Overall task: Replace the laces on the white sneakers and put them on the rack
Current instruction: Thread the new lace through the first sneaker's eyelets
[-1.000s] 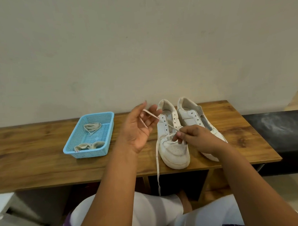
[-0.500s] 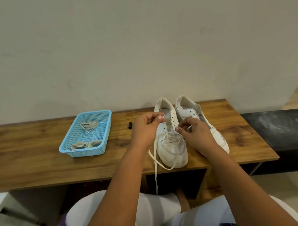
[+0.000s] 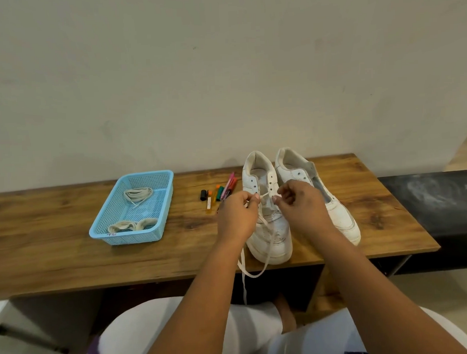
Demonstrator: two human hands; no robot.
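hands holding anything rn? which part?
Left hand pinches the white lace near its end, above the left sneaker. Right hand has fingers curled at the same stretch of lace; its exact contact is unclear.

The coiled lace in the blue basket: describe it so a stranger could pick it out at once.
On the wooden table, left of the sneakers, sits a blue basket. The coiled lace lies in its far half. Unlike the wider, flattened cream pieces at the near end, it is a thin looped cord.

hands (image 3: pixel 268 210) on sneaker (image 3: pixel 269 228) lace (image 3: pixel 265 221)
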